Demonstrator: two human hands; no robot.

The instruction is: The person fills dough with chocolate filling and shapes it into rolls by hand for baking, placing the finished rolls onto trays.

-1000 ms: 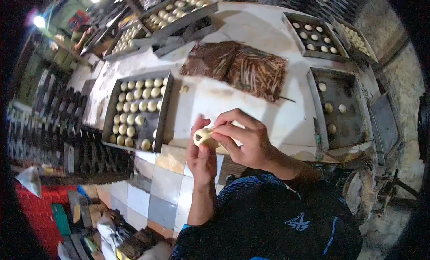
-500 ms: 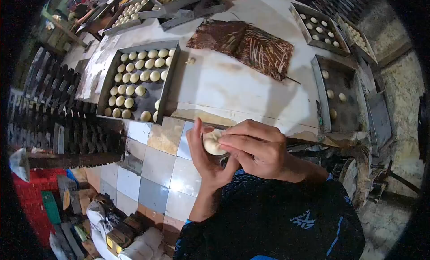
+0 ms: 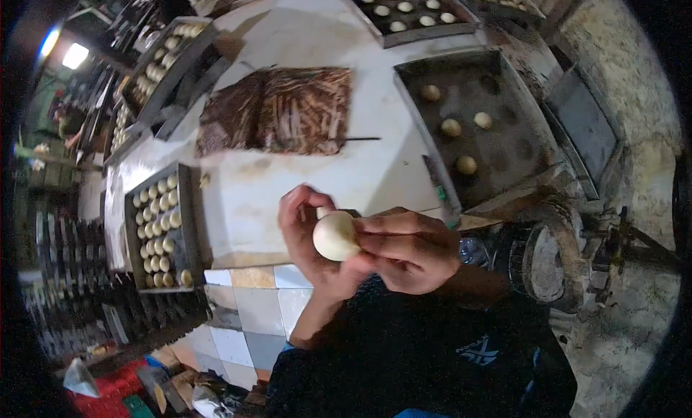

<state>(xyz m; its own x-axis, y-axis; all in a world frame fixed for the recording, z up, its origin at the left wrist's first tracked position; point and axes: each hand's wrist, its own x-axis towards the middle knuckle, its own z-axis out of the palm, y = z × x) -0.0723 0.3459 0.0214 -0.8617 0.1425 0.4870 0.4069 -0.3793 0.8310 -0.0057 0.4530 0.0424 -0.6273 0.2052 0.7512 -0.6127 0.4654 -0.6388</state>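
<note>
Where left hand (image 3: 303, 234), right hand (image 3: 409, 251) meet — dough ball (image 3: 335, 236).

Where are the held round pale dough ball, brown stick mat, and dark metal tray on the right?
round pale dough ball (image 3: 335, 235): head view, its middle.
brown stick mat (image 3: 281, 112): head view, its centre.
dark metal tray (image 3: 508, 155): head view, bare floor.

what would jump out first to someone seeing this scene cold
A smooth pale round dough ball sits pinched between the left hand and right hand at the centre. Behind it, a brown mat of thin sticks lies on the white table. A dark metal tray at the right holds four dough pieces; a fuller tray sits at the left.
</note>
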